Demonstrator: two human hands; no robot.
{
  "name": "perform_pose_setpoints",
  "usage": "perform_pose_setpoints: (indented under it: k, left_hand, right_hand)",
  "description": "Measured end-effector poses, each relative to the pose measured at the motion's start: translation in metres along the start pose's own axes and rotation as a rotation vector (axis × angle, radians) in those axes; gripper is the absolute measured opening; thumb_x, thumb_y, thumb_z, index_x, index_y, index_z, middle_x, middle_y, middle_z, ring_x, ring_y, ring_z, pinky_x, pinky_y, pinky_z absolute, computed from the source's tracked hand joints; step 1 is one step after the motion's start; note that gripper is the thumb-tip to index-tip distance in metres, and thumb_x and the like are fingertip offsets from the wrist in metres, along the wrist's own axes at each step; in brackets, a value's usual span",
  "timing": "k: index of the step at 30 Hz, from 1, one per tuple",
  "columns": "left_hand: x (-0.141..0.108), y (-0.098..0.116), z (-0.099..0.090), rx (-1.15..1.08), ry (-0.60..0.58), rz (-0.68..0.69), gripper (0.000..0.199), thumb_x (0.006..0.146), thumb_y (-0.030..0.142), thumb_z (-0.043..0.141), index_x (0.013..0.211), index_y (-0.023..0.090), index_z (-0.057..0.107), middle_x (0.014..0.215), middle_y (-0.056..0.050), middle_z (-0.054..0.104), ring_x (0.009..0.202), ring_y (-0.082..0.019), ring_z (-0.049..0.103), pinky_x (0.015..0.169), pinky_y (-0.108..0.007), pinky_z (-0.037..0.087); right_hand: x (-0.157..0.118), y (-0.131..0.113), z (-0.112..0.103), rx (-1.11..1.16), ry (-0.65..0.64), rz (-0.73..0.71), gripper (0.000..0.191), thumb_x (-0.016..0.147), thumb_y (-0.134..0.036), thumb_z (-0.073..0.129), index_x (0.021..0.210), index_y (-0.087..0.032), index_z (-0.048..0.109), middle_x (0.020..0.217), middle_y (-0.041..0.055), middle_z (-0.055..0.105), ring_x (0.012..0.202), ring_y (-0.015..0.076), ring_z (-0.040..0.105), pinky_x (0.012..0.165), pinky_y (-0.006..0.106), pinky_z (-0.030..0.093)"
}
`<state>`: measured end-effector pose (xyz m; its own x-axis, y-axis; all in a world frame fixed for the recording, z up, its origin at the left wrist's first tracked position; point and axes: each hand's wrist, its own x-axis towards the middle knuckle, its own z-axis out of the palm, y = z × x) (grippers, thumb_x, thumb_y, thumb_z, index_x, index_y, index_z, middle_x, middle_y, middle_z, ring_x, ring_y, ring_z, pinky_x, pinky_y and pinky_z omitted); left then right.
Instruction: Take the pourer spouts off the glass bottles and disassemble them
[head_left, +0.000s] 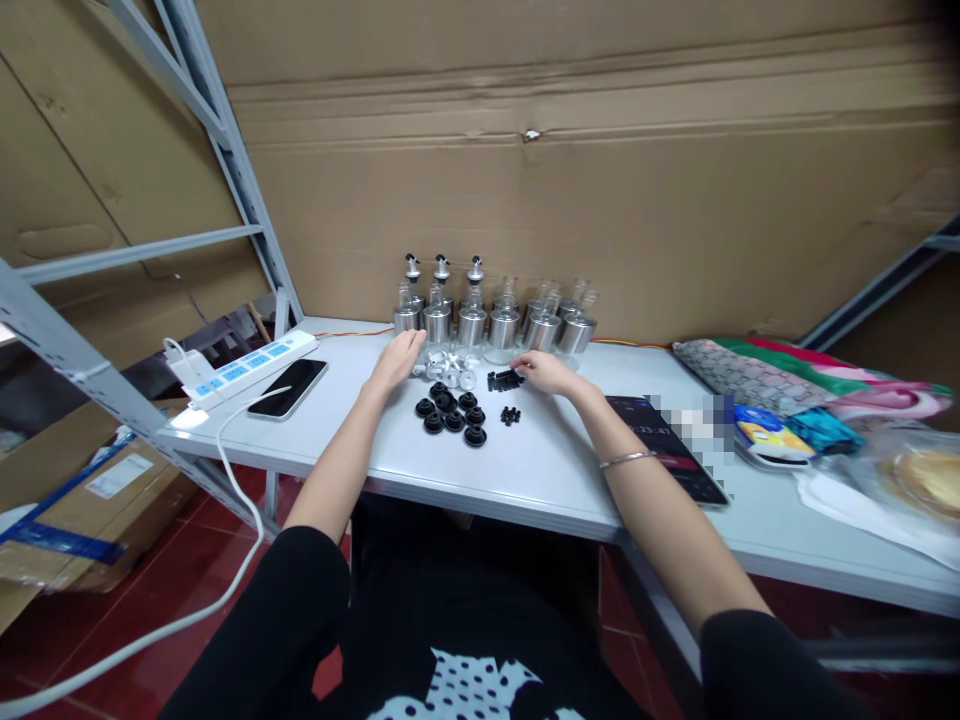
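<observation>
My left hand (398,361) rests on the table at the left of a pile of silver pourer parts (448,370), its fingers stretched out towards the bottles and apparently holding nothing. Over a row of small black tube-like pieces (504,381) is my right hand (546,371). Its fingertips are pinched together at the right end of that row; what lies between them is too small to make out. Between my arms lie several black round stoppers (453,412). A little cluster of tiny black caps (511,415) sits to their right.
Behind the parts stand glass bottles with metal sleeves (472,326), some topped with pourers (475,268). On the left are a power strip (255,368) and a phone (289,389). A tablet (667,445) lies under my right forearm, with packets (772,435) and a patterned cloth bag (750,375) beyond.
</observation>
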<state>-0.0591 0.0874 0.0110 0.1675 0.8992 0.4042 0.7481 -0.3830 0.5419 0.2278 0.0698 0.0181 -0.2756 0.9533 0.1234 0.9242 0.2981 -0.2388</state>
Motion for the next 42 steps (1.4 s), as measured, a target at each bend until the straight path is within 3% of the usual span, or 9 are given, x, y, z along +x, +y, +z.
perform_pose_setpoints:
  k: [4,12,20,27,31,42]
  left_hand:
    - [-0.002,0.003,-0.001,-0.008,-0.006,0.002,0.046,0.096,0.044,0.02,0.097,0.019,0.058,0.095,-0.007,0.062,0.093,-0.02,0.057,0.087,-0.033,0.044]
    - [-0.002,0.003,-0.001,-0.027,-0.026,0.002,0.044,0.096,0.043,0.022,0.093,0.018,0.058,0.093,-0.006,0.062,0.091,-0.019,0.057,0.086,-0.03,0.043]
    - [-0.002,0.003,0.0,-0.047,-0.041,0.011,0.04,0.095,0.043,0.024,0.089,0.019,0.057,0.092,-0.006,0.062,0.089,-0.02,0.056,0.085,-0.031,0.042]
    - [-0.002,0.004,-0.001,-0.035,-0.05,0.003,0.04,0.095,0.042,0.024,0.091,0.019,0.057,0.092,-0.006,0.063,0.091,-0.02,0.057,0.086,-0.031,0.043]
    - [-0.003,0.006,-0.001,-0.035,-0.054,-0.002,0.04,0.095,0.041,0.024,0.091,0.019,0.057,0.092,-0.006,0.063,0.091,-0.019,0.057,0.086,-0.03,0.043]
    - [-0.003,0.005,0.0,-0.032,-0.052,-0.002,0.04,0.095,0.043,0.023,0.09,0.019,0.056,0.092,-0.006,0.062,0.09,-0.019,0.057,0.087,-0.031,0.043]
  right_hand:
    - [-0.002,0.001,-0.002,-0.051,-0.03,0.112,0.028,0.085,-0.018,0.05,0.105,-0.015,0.069,0.104,0.0103,0.071,0.093,0.02,0.066,0.08,0.025,0.047]
    - [-0.004,-0.004,-0.003,-0.12,-0.107,0.237,0.029,0.088,-0.03,0.049,0.091,-0.012,0.072,0.093,0.0119,0.072,0.087,0.02,0.065,0.068,0.022,0.041]
    - [-0.005,-0.01,-0.004,-0.098,-0.137,0.226,0.031,0.087,-0.027,0.047,0.087,-0.011,0.073,0.085,0.0122,0.073,0.078,0.0187,0.064,0.065,0.023,0.04]
    - [-0.003,-0.007,-0.003,-0.047,-0.091,0.2,0.031,0.084,-0.019,0.048,0.103,-0.016,0.072,0.1,0.0079,0.073,0.092,0.0178,0.064,0.075,0.02,0.042]
    - [-0.004,-0.007,-0.004,0.005,-0.093,0.193,0.037,0.078,-0.008,0.045,0.1,-0.018,0.074,0.092,0.0051,0.074,0.088,0.0161,0.065,0.077,0.019,0.043]
    - [-0.006,-0.007,-0.006,0.02,-0.117,0.171,0.034,0.078,-0.01,0.047,0.094,-0.016,0.076,0.086,0.0057,0.074,0.082,0.0162,0.065,0.075,0.019,0.044]
